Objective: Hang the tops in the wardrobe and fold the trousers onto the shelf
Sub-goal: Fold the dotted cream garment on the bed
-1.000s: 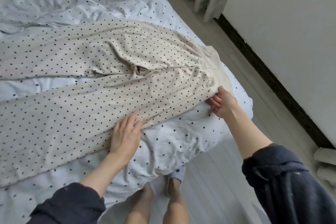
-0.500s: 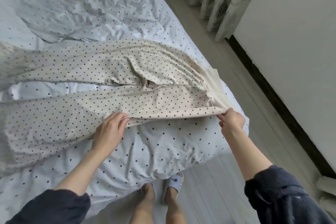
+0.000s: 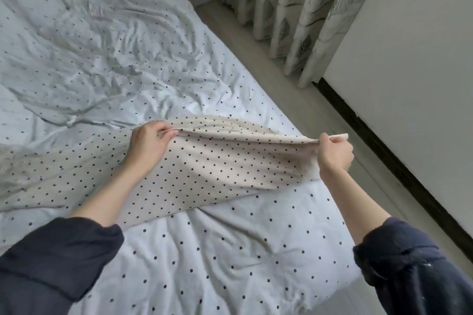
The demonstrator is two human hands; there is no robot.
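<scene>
The bed [image 3: 230, 250] carries the dotted trousers [image 3: 204, 169], spread from centre toward nine o'clock. The left hand [image 3: 148, 146] pinches the lifted edge; the right hand [image 3: 335, 153], at three o'clock, grips the waistband. Folding looks barely begun; shelf, wardrobe and tops are out of sight.
</scene>
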